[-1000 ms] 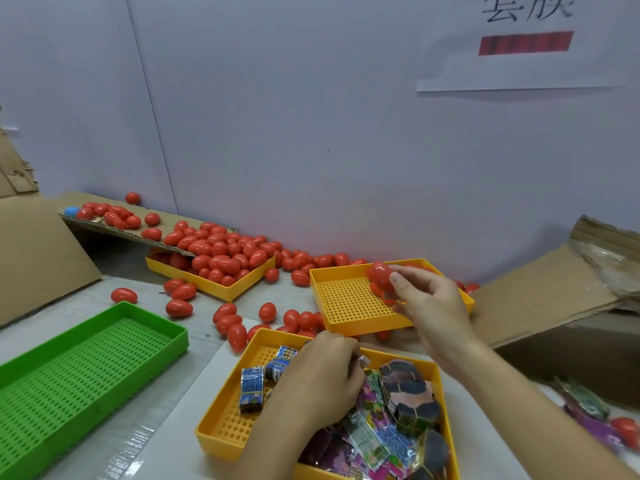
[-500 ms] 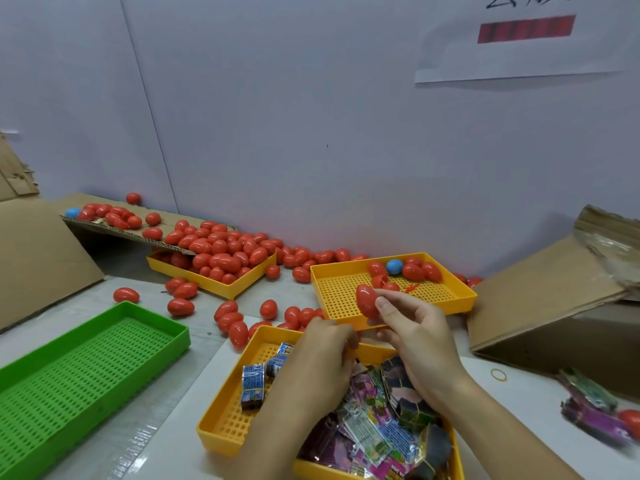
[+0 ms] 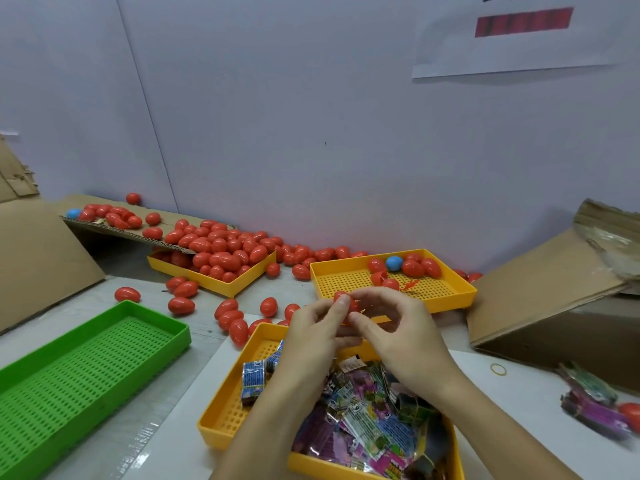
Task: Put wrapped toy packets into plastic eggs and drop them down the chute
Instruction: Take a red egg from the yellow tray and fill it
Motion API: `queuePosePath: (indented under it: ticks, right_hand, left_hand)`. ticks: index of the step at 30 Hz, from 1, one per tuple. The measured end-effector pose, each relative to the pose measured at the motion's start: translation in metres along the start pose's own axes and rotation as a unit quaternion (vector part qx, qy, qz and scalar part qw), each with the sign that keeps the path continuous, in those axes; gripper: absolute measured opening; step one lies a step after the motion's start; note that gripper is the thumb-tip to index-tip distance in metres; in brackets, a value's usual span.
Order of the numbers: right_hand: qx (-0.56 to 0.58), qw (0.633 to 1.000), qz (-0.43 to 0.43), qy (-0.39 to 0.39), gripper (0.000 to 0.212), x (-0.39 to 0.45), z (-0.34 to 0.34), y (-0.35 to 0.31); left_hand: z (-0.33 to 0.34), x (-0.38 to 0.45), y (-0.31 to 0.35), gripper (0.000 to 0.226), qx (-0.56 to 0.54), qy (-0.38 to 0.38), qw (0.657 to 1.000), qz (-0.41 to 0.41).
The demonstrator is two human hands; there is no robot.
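- Pale wall panels are backing a white work surface (image 3: 166, 420) that is carrying a green tray (image 3: 79, 368), cardboard sheets and scattered red eggs.
- Both hands are meeting above the gap between the two nearer yellow trays: a second ago the right hand (image 3: 398, 334) was reaching into the far yellow tray (image 3: 450, 304), and it has now come back toward the body with a red egg (image 3: 346, 304).
- Right-hand fingers are curling around that egg from the right, while the left hand (image 3: 313, 336) is pinching it from the left, thumb and forefinger on its shell.
- The left hand was lying in the near yellow tray (image 3: 221, 415) among the wrapped toy packets (image 3: 363, 420) a second ago; whether it is now carrying a packet cannot be told, since the palm is hidden.
- The shift from fetching to two-handed holding is suggesting, as a judgement, that the egg is about to be opened and filled.
- Remaining empties are lying in the far tray, a blue egg (image 3: 394, 263) among them.
- The cardboard chute (image 3: 114, 225) at the left is well apart from the hands, holding many red eggs above another yellow tray (image 3: 239, 285), so dropping is not yet due.
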State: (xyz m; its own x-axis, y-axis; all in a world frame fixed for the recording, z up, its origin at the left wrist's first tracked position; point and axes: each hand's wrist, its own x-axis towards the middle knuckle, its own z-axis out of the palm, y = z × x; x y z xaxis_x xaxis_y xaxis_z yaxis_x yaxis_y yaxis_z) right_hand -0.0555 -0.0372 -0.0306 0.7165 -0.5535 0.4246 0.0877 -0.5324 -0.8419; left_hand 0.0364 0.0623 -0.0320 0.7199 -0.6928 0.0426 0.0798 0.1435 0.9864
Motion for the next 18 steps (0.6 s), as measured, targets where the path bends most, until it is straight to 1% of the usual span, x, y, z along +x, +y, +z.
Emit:
queuePosePath:
  ticks: [2, 4, 5, 7, 8, 9, 10, 11, 13, 15, 16, 18]
  right_hand:
    - [-0.048, 0.999, -0.004, -0.006, 0.023, 0.004, -0.006, -0.002]
    - [-0.114, 0.993, -0.009, -0.026, 0.015, 0.009, -0.017, -0.008]
    - [-0.152, 0.986, -0.004, -0.066, 0.010, 0.011, -0.023, -0.012]
    - [-0.228, 0.952, 0.025, -0.201, 0.008, 0.011, -0.031, -0.021]
    - [-0.259, 0.928, 0.044, -0.266, 0.011, 0.009, -0.032, -0.025]
    - [-0.285, 0.903, 0.061, -0.315, 0.015, 0.007, -0.031, -0.029]
    - [-0.309, 0.883, 0.074, -0.344, 0.021, 0.003, -0.028, -0.033]
    - [-0.334, 0.868, 0.086, -0.357, 0.027, -0.001, -0.024, -0.037]
    - [-0.393, 0.843, 0.096, -0.356, 0.040, -0.009, -0.015, -0.046]
    - [-0.453, 0.815, 0.064, -0.357, 0.049, -0.015, -0.006, -0.051]
    - [-0.470, 0.806, 0.043, -0.357, 0.050, -0.017, -0.003, -0.052]
    - [-0.470, 0.808, 0.029, -0.355, 0.049, -0.017, -0.002, -0.051]
  left_hand:
    - [-0.001, 0.001, 0.003, 0.032, -0.050, 0.032, 0.998, -0.027]
    - [-0.001, 0.001, 0.007, 0.030, -0.097, 0.060, 0.992, -0.056]
    - [-0.001, 0.001, 0.009, 0.030, -0.118, 0.067, 0.988, -0.068]
    - [0.000, -0.001, 0.011, 0.031, -0.140, 0.069, 0.984, -0.083]
    - [0.001, -0.001, 0.011, 0.032, -0.142, 0.067, 0.984, -0.087]
    - [0.001, -0.002, 0.011, 0.032, -0.140, 0.066, 0.984, -0.089]
    - [0.001, -0.003, 0.011, 0.033, -0.136, 0.065, 0.984, -0.090]
    - [0.001, -0.003, 0.011, 0.033, -0.132, 0.064, 0.985, -0.092]
    - [0.002, -0.003, 0.011, 0.034, -0.127, 0.063, 0.985, -0.094]
    - [0.002, -0.003, 0.011, 0.036, -0.130, 0.060, 0.985, -0.096]
    - [0.002, -0.003, 0.011, 0.036, -0.132, 0.058, 0.985, -0.096]
    - [0.001, -0.004, 0.011, 0.037, -0.133, 0.053, 0.985, -0.094]
